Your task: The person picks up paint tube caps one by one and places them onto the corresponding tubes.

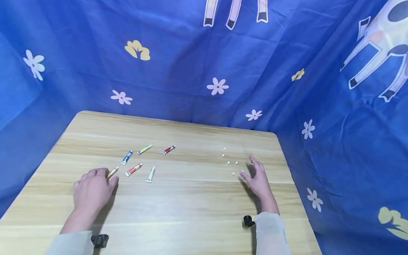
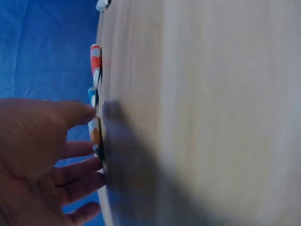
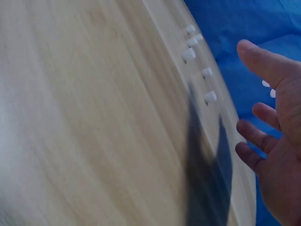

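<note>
My left hand [image 1: 92,187] is over an orange-gold paint tube [image 1: 112,173], its fingers spread either side of the tube. In the left wrist view the tube [image 2: 96,134] shows between thumb and fingertips. Close by lie a blue paint tube [image 1: 126,157], a red one [image 1: 134,169], a yellow-green one [image 1: 145,149], a dark red one [image 1: 169,150] and a pale one [image 1: 151,174]. At the right, my right hand [image 1: 259,182] hovers with loose, parted fingers beside several small white cylinders [image 1: 228,163]. Its thumb tip overlaps the nearest cylinder [image 1: 242,171] in the head view.
Everything lies on a light wood-grain table [image 1: 191,212] with rounded far corners. A blue curtain [image 1: 178,81] printed with flowers and animals hangs behind it and along both sides. Dark wrist cameras [image 1: 100,241] sit at both sleeves.
</note>
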